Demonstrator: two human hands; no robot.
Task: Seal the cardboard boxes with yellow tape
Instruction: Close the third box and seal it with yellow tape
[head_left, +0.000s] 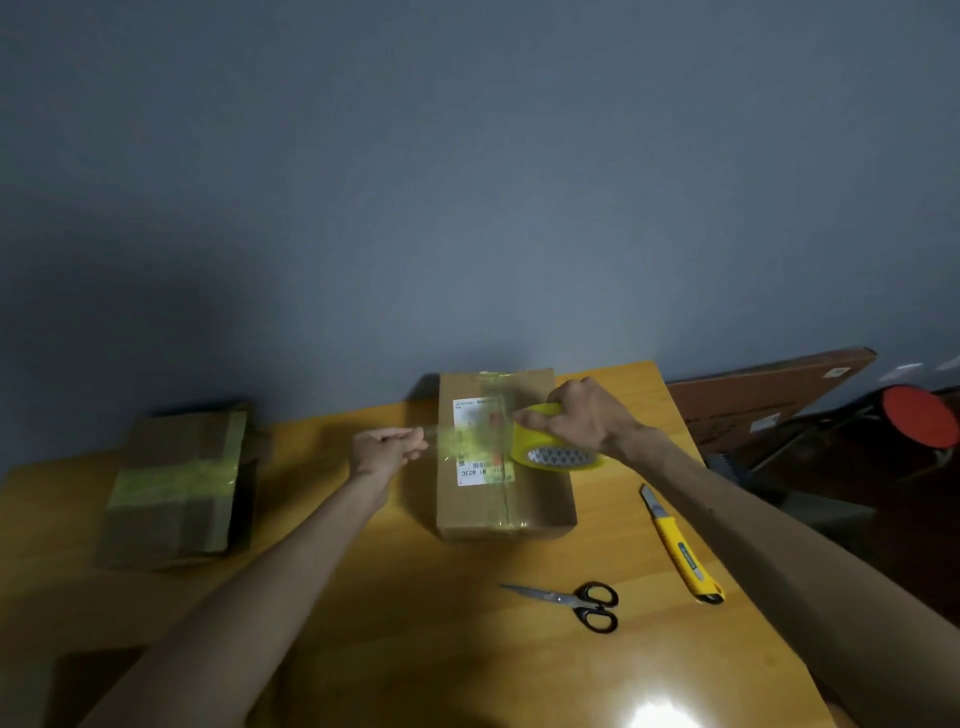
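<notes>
yellow tape roll (550, 454): above labelled box (498, 504), right hand (587, 415) curled round it | tape strip (460, 439): stretched over the box, end pinched by left hand (387, 447) | second box (176, 488): left of it, taped | scissors (576, 603), knife (678, 545): near its right front

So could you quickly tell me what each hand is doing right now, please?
Left hand: pinching the pulled-out tape strip.
Right hand: gripping the yellow tape roll.

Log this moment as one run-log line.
left hand: pinches tape strip | right hand: grips yellow tape roll | strip: stretched over labelled cardboard box | scissors, utility knife: on table
</notes>
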